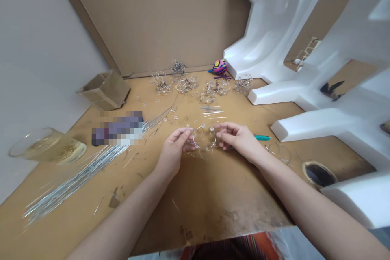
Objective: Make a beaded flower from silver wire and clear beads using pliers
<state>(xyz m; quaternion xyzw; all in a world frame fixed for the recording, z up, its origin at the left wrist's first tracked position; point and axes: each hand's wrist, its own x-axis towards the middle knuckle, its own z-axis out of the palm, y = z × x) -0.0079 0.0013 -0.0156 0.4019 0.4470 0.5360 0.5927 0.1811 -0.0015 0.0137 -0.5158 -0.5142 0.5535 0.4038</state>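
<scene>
Between my two hands is a round wire ring with clear beads, held above the brown tabletop. My left hand pinches its left side between thumb and fingers. On the opposite side, my right hand has its fingers closed at the ring's edge near a bead. A teal-handled tool lies beside my right hand, its other end hidden behind the hand. Loose clear beads are scattered just beyond my left hand. Short cut wires lie past the ring.
A bundle of long wires and a pixelated dark object lie at left, near a glass of yellowish liquid and a cardboard box. Several beaded wire pieces and a colourful ball-like item stand at the back. White moulded supports project from the right.
</scene>
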